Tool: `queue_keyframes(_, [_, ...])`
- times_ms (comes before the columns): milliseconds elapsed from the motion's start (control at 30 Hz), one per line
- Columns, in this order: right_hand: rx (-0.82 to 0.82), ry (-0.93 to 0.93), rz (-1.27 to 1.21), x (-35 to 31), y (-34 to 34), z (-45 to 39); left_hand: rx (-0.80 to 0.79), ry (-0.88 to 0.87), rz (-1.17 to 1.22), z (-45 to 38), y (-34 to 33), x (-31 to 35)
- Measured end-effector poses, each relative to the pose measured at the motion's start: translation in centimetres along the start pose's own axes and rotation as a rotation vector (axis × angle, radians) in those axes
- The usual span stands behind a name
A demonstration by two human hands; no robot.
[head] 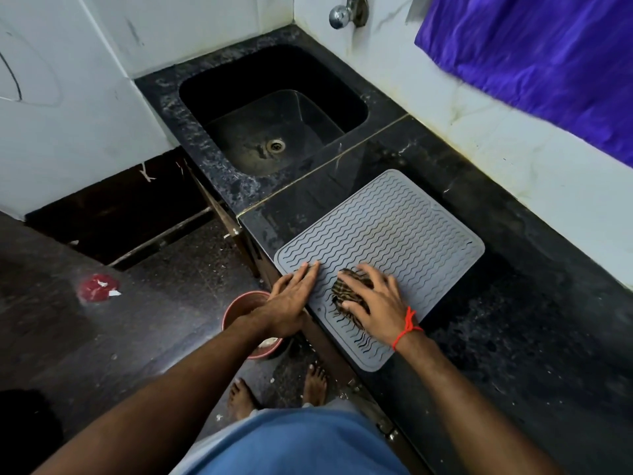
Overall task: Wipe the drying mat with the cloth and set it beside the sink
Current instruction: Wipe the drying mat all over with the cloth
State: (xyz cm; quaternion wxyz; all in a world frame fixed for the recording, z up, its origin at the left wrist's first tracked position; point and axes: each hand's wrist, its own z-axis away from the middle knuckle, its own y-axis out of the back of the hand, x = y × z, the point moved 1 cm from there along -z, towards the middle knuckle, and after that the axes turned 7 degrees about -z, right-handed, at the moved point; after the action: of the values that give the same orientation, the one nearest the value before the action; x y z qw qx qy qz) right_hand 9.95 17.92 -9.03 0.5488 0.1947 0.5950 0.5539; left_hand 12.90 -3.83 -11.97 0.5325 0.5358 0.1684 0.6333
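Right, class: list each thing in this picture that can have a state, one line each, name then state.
Drying mat: lying flat on the counter, to the right of the sink.
Cloth: bunched, pressed on the mat.
Right hand: fingers spread over the cloth.
Left hand: flat, fingertips on the mat's edge.
Sink: nothing in it, no water running.
Tap: off.

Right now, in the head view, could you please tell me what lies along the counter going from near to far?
Right hand on the cloth → mat → sink → tap.
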Motion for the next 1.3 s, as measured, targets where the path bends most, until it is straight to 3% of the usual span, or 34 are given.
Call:
queue_keyframes(100, [-0.092, 0.058, 0.016, -1.1, -0.5, -0.3, -0.004, -0.006, -0.011, 0.0, 0.1, 0.0])
queue_keyframes(333, [0.031, 0.328, 0.081, -2.3, -2.4, 0.6, -0.004, 0.011, -0.052, -0.2, -0.2, 0.4])
queue_keyframes(467, [0.009, 0.368, 0.103, -0.8, -0.9, -0.4, -0.002, 0.000, -0.068, -0.1, -0.3, 0.2])
queue_keyframes(533, [0.018, 0.305, 0.112, 1.2, 0.7, -1.6, 0.000, 0.001, -0.050, -0.2, -0.3, 0.2])
queue_keyframes(700, [0.245, -0.133, -0.107, 9.6, 6.9, -6.3, 0.009, 0.003, -0.043, -0.2, -0.3, 0.2])
queue_keyframes(767, [0.271, -0.200, -0.116, 11.8, 7.3, -7.2, 0.012, 0.002, -0.039, -0.2, -0.4, 0.1])
queue_keyframes(933, [0.211, -0.139, -0.122, 8.7, 4.2, -6.1, 0.013, -0.009, -0.005, -0.2, -0.5, -0.2])
queue_keyframes(1167, [0.041, 0.212, 0.088, -1.6, -2.9, -0.6, 0.041, -0.014, 0.055, -0.2, -0.5, -1.0])
queue_keyframes(1300, [-0.147, 0.316, -0.154, -3.9, -2.3, 0.2, 0.044, -0.024, 0.060, -0.3, -0.5, -0.8])
